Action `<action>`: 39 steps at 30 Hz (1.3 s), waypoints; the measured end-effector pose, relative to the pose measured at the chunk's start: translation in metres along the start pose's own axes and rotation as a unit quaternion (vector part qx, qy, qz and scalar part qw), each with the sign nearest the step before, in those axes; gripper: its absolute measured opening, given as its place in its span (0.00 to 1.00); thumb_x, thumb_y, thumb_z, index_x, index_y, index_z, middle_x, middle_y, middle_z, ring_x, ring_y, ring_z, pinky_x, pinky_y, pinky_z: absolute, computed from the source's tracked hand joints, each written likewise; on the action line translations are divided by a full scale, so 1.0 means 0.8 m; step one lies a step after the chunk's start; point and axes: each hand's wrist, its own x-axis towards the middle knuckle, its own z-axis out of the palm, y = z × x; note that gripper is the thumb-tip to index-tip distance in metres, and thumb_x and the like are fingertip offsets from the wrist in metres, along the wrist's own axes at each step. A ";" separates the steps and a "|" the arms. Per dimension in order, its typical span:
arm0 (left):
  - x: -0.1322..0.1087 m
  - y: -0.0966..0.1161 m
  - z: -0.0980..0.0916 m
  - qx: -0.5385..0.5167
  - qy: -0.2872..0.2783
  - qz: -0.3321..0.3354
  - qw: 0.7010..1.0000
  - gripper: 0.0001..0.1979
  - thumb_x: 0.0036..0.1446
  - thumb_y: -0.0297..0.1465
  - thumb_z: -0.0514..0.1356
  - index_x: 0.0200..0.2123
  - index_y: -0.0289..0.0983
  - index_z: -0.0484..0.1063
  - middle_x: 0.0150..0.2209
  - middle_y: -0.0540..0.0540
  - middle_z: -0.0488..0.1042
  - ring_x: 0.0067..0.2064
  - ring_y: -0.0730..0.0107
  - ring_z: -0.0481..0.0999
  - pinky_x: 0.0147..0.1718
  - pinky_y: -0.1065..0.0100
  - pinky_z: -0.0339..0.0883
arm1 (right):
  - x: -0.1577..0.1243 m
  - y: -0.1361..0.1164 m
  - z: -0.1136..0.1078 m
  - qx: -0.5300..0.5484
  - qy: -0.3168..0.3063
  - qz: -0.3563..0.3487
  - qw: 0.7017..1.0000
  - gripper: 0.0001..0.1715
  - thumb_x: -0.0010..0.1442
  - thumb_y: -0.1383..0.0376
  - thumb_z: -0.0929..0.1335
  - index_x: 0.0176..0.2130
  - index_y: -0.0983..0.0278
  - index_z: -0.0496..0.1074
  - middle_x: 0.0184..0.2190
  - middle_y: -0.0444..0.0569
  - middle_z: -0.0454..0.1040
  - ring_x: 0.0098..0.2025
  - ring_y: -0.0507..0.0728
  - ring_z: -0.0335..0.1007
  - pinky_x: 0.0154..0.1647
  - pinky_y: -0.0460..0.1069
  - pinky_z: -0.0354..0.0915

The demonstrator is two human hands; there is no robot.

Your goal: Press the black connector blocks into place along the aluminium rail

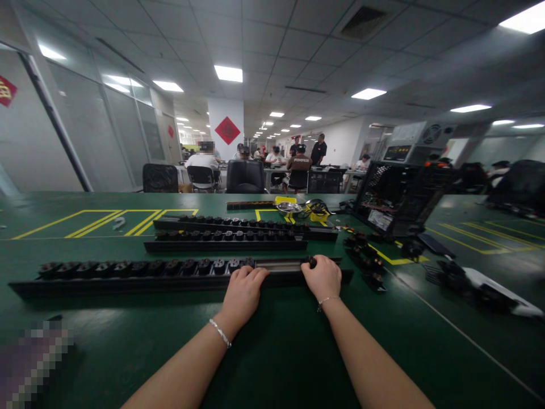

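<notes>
A long black power strip [128,275] lies across the green table in front of me, with several socket modules seated along its left part and an empty channel at its right part. My left hand [243,289] rests on the strip's near edge, fingers curled over it. My right hand [324,277] is closed on a small black socket module [311,262] at the strip's channel. Both wrists wear thin bracelets.
Two more filled power strips [225,241] lie behind. Loose black modules [366,258] sit to the right, beside an open black computer case [395,199]. A metal dish [289,207] and cables are further back. Seated and standing people and chairs fill the background.
</notes>
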 end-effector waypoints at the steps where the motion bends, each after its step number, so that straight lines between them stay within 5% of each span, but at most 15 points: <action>1: 0.000 0.000 0.000 -0.001 0.000 0.001 1.000 0.21 0.54 0.21 0.50 0.50 0.42 0.65 0.48 0.48 0.72 0.46 0.62 0.65 0.43 0.59 0.59 | 0.001 0.002 0.000 -0.001 0.002 0.001 1.000 0.13 0.51 0.61 0.61 0.32 0.65 0.70 0.33 0.52 0.73 0.42 0.59 0.65 0.46 0.52 0.53; 30: 0.000 -0.001 0.000 -0.012 -0.007 -0.007 1.000 0.21 0.53 0.21 0.51 0.50 0.42 0.65 0.48 0.46 0.72 0.47 0.63 0.65 0.46 0.59 0.59 | 0.005 0.010 0.004 -0.011 0.011 0.030 0.999 0.15 0.50 0.60 0.61 0.35 0.65 0.71 0.38 0.53 0.73 0.46 0.61 0.63 0.56 0.61 0.42; 39: 0.000 0.000 -0.001 -0.015 0.001 -0.002 1.000 0.21 0.52 0.21 0.51 0.50 0.42 0.65 0.47 0.47 0.73 0.47 0.62 0.65 0.46 0.59 0.59 | 0.008 0.018 0.002 -0.008 0.016 0.029 0.999 0.16 0.50 0.60 0.60 0.35 0.65 0.71 0.38 0.54 0.73 0.45 0.62 0.63 0.53 0.58 0.47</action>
